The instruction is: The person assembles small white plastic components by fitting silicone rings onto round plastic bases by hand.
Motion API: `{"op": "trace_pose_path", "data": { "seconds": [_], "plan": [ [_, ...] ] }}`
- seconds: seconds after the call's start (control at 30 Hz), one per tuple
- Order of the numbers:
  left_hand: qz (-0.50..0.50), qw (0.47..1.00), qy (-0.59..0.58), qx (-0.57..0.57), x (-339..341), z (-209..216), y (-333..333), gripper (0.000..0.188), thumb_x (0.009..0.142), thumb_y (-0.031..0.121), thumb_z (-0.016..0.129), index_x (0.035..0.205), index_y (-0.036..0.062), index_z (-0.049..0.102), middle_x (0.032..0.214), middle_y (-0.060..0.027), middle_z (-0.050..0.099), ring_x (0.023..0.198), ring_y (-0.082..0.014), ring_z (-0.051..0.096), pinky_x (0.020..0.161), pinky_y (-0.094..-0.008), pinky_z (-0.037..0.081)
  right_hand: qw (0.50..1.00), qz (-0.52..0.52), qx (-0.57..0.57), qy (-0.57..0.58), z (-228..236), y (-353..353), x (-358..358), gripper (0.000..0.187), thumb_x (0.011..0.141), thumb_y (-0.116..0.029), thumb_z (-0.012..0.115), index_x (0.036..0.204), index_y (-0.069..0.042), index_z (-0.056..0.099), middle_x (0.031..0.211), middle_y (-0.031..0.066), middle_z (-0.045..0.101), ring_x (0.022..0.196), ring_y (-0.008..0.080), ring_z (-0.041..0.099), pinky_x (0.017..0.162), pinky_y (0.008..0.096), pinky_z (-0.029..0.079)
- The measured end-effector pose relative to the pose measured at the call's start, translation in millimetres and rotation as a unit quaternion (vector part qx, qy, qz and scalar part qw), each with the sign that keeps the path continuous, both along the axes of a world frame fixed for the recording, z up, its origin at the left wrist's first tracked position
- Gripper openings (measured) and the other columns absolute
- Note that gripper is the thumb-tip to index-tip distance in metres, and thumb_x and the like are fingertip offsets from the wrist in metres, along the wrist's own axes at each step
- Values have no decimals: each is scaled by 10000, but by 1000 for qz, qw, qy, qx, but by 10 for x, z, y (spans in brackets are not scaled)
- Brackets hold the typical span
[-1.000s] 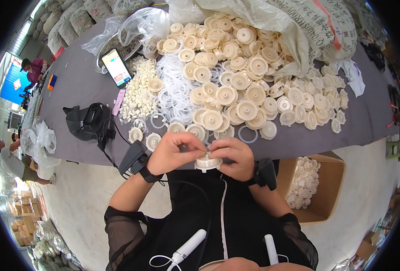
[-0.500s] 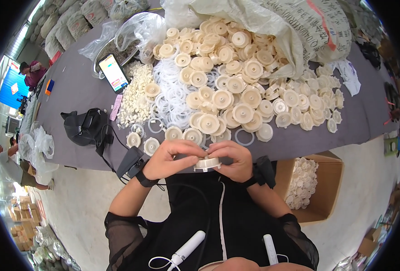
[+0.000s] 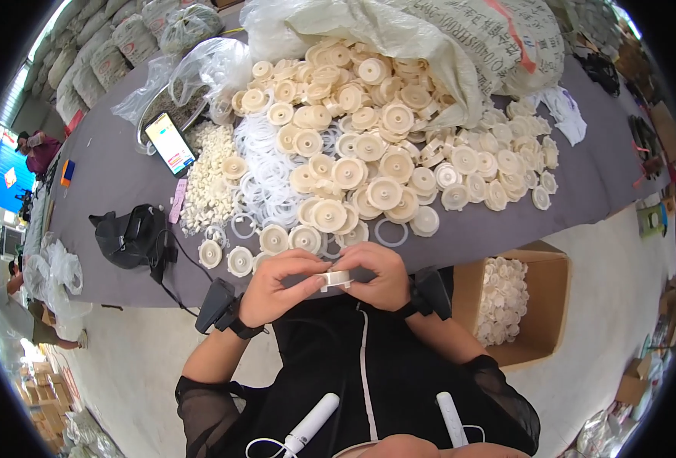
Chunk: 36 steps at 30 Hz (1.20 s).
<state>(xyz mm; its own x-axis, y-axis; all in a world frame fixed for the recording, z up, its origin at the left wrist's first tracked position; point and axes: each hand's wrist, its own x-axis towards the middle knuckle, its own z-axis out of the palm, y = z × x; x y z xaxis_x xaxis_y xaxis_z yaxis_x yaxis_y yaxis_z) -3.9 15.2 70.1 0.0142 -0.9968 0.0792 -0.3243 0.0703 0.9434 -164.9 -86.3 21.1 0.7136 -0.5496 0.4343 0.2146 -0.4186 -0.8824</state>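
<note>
Both hands met just off the near edge of the grey table (image 3: 109,191). The left hand (image 3: 277,288) and right hand (image 3: 381,276) had their fingertips pinched on one cream plastic disc (image 3: 336,279) held edge-on between them. A heap of discs (image 3: 368,145) and clear rings (image 3: 265,179) lay just beyond.

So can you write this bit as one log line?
left hand: holds white disc | right hand: holds same disc | disc pile: on grey table

Disc in my fingers (image 3: 336,279): smooth cream plastic.
Rings (image 3: 265,179): clear, glossy plastic.
Table cover (image 3: 117,183): matt grey cloth.
Box (image 3: 540,305): brown cardboard.
Sack (image 3: 460,38): woven plastic.
</note>
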Motion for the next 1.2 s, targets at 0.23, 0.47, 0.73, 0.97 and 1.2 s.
{"op": "trace_pose_path", "data": {
  "seconds": [0.23,0.47,0.73,0.97,1.2],
  "plan": [
    [19,998,46,25,-36,-92,25,167,727,50,588,884,-4,603,803,-79,575,774,-148,547,716,-260,410,1000,-7,23,7,27,22,-14,179,595,-18,644,761,-50,585,751,69,581,712,222,559,641,285,436],
    [8,1000,26,-3,-107,-66,11,281,724,76,591,993,-1,566,957,-103,550,828,-175,540,773,-275,392,998,8,41,38,83,-26,-50,147,626,-64,654,757,-50,590,730,73,584,693,208,564,628,280,432],
    [72,995,52,-33,-114,-168,2,226,639,44,668,854,2,613,856,-87,586,797,-171,539,737,-265,397,996,-6,70,54,34,-8,-28,148,637,-82,661,760,-46,586,726,77,586,681,207,566,623,278,431],
    [70,986,148,-44,-133,-234,-20,200,652,-4,649,826,13,552,822,-51,549,795,-145,511,742,-243,379,994,-27,107,27,-4,47,13,175,636,-58,655,782,-34,562,741,60,559,689,162,542,634,263,424],
    [146,954,262,10,-244,-310,-2,235,687,-31,603,896,13,506,850,-33,516,793,-107,481,745,-238,376,993,-24,108,-29,-112,81,84,210,647,-23,643,814,-40,516,778,46,519,719,130,508,678,239,409]
  ]
}}
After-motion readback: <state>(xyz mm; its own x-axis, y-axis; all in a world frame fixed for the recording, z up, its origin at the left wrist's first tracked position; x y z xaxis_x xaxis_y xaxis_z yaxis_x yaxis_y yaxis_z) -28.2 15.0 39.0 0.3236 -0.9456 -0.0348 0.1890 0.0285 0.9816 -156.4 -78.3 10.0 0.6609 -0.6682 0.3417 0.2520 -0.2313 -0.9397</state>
